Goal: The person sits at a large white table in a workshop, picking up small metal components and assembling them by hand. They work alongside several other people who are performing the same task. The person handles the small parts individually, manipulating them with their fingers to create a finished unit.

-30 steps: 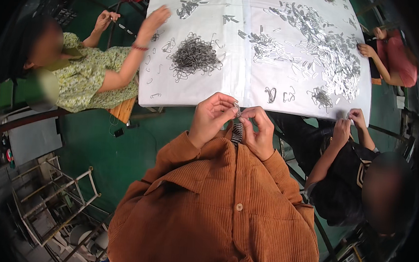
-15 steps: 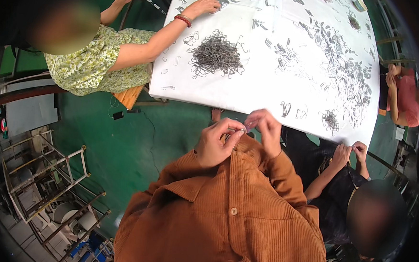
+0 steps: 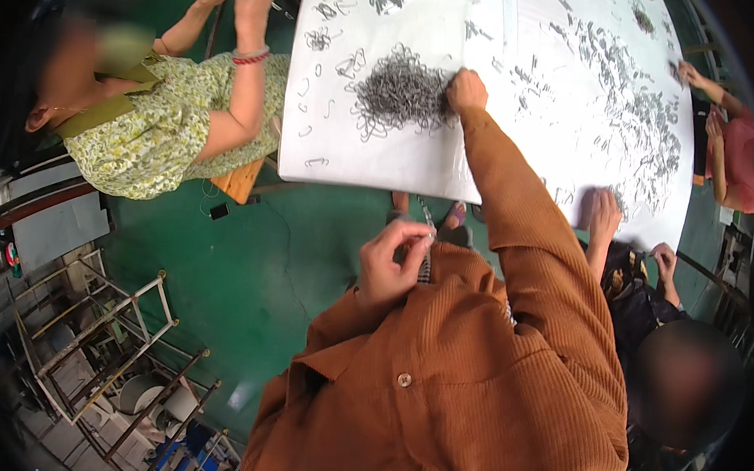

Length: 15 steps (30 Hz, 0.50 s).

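Note:
My left hand (image 3: 393,258) is held in front of my chest, thumb and fingers pinched together. A small pale bit shows at its fingertips, too small to name. Close to those fingertips runs a thin striped strand (image 3: 427,211); whether it is held I cannot tell. My right hand (image 3: 467,92) reaches out over the white table with curled fingers, touching the right edge of a heap of dark bent wire hooks (image 3: 399,90). Its fingertips are hidden, so what they grip does not show.
The white-topped table (image 3: 381,171) carries scattered small dark metal pieces (image 3: 594,67) on its right part. At the left a person in a floral top (image 3: 153,153) raises both hands. Another person's hand (image 3: 604,217) is at the near right. Metal frames (image 3: 94,339) stand lower left.
My right hand has left my left hand and stretched forward to the heap of hooks. My left hand stays pinched before my chest. The person at left has drawn a hand back from the table.

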### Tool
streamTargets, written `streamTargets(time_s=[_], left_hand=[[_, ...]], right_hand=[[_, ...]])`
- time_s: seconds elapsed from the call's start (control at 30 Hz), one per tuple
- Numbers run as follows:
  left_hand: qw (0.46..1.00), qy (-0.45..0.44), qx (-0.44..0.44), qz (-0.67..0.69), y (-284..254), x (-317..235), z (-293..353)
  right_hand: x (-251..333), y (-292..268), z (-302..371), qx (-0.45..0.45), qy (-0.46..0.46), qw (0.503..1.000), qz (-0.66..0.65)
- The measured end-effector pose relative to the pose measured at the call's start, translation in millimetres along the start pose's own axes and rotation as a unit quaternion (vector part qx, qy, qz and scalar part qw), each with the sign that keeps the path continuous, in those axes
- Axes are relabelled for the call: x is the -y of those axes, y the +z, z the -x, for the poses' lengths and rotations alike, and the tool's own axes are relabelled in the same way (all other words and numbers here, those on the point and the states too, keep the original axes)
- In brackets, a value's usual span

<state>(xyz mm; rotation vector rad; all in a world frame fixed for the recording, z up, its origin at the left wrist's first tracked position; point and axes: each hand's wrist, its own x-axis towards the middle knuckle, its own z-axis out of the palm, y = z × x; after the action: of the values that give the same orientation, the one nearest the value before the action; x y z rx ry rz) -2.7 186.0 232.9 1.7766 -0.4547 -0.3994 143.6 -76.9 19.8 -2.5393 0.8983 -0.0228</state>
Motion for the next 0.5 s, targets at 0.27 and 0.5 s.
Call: streamTargets(time_s=[0.27,0.5], left_hand=[[1.000,0.003,0.007,0.019,1,7,7],[0.997,-0.021,0.068,0.037,10,5,16]], right_hand=[[-26,-26,41,-0.026,-0.056,0.998,-0.016],[-74,-68,129,-0.034,-0.065,0.953,-0.293]])
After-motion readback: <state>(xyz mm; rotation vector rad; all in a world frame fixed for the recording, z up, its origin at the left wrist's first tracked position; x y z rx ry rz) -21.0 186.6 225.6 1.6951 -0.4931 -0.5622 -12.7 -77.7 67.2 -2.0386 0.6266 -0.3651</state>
